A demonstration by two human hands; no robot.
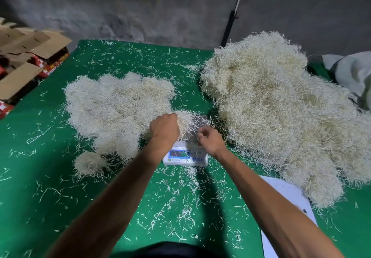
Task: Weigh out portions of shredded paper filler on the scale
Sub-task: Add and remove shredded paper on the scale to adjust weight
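While sitting on the scale (185, 155), feather-light, springy, tangly shredded paper (183, 124) gripped by the left hand (164, 130), stray strands pinched by the right hand (209, 140); best gathered loosely, probably.

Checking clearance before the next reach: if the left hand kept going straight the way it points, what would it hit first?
Probably the clump of shredded paper the left hand already grips over the scale; beyond it, the green table, though depth is unclear.

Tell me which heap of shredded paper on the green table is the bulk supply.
The tall heap right of the scale: far bigger and higher than the flat spread of small clumps on the left.
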